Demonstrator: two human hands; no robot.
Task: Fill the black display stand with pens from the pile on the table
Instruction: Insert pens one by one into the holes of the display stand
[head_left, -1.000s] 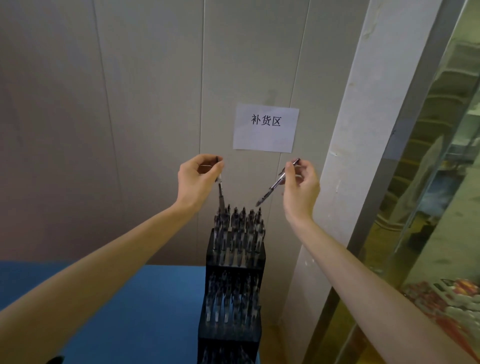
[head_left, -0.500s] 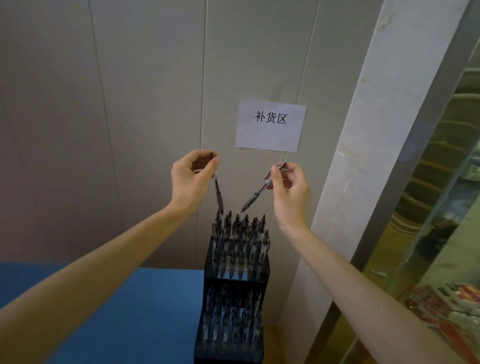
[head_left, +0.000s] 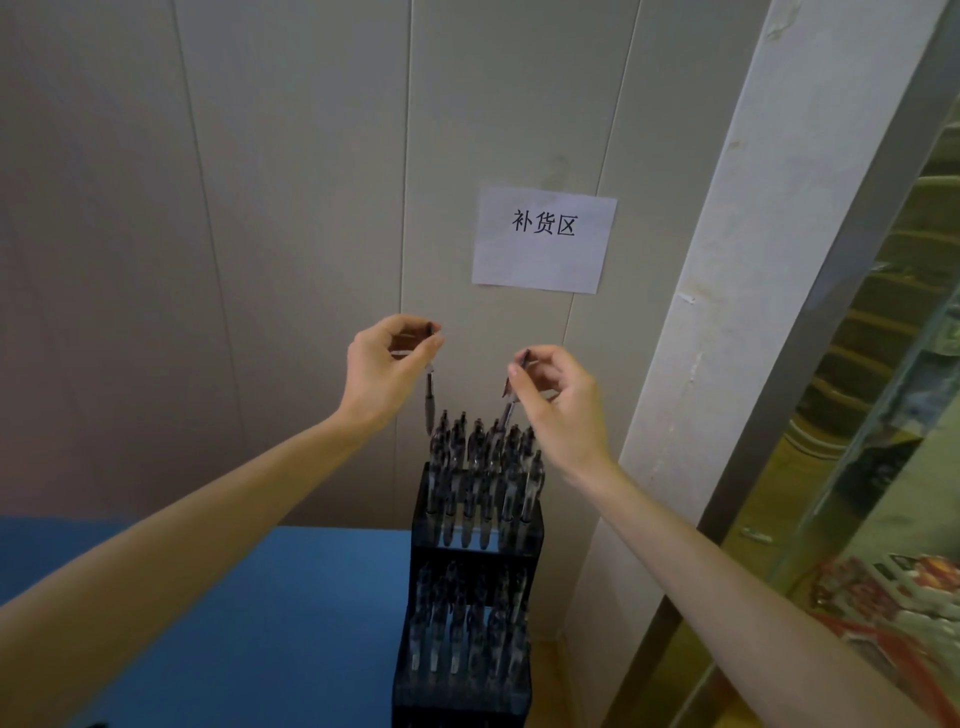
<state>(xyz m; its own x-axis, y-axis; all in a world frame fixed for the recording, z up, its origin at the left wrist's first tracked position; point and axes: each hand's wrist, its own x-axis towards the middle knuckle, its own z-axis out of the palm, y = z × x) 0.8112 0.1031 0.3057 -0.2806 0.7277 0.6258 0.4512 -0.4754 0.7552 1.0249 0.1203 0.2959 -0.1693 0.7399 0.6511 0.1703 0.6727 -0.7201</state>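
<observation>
**poster1:** Pens, two of them in the air, only the head view to go on. The left hand (head_left: 387, 371) is pinching the left pen (head_left: 429, 402) by its top end, hanging it nearly straight, tip just over the back-left corner of the black display stand (head_left: 470, 582). The right hand (head_left: 558, 400) is pinching the right pen (head_left: 508, 405) the same way. Compared with a second ago, that right pen is swinging from a wide slant to almost upright, and its tip is dropping in among the clips of the top row. The left one is barely moving.

**poster2:** So both are lining up over holes, I'm guessing? Top tier is looking close to full, so free slots are getting scarce.

**poster1:** Yeah, that's my read. The stand is sitting at the right edge of the blue table (head_left: 260, 623), back against the wall, stepped tiers, dark see-through plastic by the look of it. The stored pens (head_left: 483, 467) are standing upright, slim barrels with dark grips and clips, a bit glossy.

**poster2:** And the pile?

**poster1:** Not showing up anywhere in this shot. Table top is looking matte and smooth. Behind it all a pale panelled wall is carrying a paper sign (head_left: 543, 239) with printed characters.

**poster2:** Thin slippery barrels held at the very end, wobble could be a risk going into a crowded row.
</observation>
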